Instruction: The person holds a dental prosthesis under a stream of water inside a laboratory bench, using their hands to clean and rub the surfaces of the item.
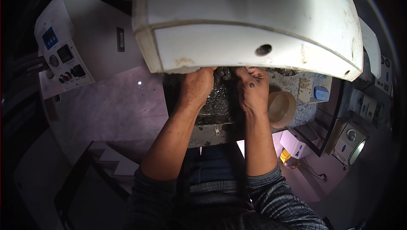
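White hood (250,43) hangs low over dark, wet muck (220,98)

Its broad front edge comes between the camera and the work, probably to keep spatter in or throw light down. Left hand (197,83) and right hand (254,89) reach in under that edge from the near side, apart from each other, with the muck between them in a dark recess behind a grey ledge (202,137). The left fingertips are hidden by the hood and the right ones partly so; whether either hand grips anything, I cannot tell. Both forearms are bare below pushed-up sleeves (277,189), likely to spare the cloth, since dark specks dot the skin and a blob sits on the back of the right hand.

Just beside the right hand stands a round tan bowl (292,110), perhaps put there for easy dipping. Farther right, a blue block (321,93) sits on a pale holder (305,89), away from the muck, maybe to keep it clean.
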Demonstrator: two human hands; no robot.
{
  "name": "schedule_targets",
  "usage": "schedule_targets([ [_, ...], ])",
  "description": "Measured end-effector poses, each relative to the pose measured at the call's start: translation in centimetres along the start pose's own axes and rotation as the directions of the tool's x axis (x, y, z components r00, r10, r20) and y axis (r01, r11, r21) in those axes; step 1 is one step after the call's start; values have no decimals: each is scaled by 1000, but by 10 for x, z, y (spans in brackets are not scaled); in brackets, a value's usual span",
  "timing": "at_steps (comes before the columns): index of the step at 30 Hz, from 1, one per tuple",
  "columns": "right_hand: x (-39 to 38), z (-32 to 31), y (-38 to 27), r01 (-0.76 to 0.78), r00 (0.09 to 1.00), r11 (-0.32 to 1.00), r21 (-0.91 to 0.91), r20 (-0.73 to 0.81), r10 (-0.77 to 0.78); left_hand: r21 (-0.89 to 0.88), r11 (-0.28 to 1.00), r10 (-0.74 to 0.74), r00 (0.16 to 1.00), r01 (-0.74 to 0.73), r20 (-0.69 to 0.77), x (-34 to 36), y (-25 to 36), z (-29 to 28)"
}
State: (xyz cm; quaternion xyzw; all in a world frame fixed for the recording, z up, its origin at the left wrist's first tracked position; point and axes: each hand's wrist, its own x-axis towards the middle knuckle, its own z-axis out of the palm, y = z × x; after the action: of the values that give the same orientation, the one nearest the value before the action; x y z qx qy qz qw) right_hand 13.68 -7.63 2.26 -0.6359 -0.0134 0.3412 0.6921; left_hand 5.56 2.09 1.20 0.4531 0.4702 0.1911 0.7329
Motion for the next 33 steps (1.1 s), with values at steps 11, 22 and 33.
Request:
schedule_targets([
  [11, 0, 2, 0, 38, 997, 997, -68, 63, -34, -134, 990, -39, 998, 33, -45, -5, 1, -6],
  [22, -7, 11, 1, -14, 998, 998, 57, 58, 11, -198, 977, 82, 996, -74, 33, -15, -18, -13],
  [33, -4, 9, 3, -23, 999, 1000, 5, 35, 23, -468, 881, -34, 997, 62, 67, -9, -23, -11],
])
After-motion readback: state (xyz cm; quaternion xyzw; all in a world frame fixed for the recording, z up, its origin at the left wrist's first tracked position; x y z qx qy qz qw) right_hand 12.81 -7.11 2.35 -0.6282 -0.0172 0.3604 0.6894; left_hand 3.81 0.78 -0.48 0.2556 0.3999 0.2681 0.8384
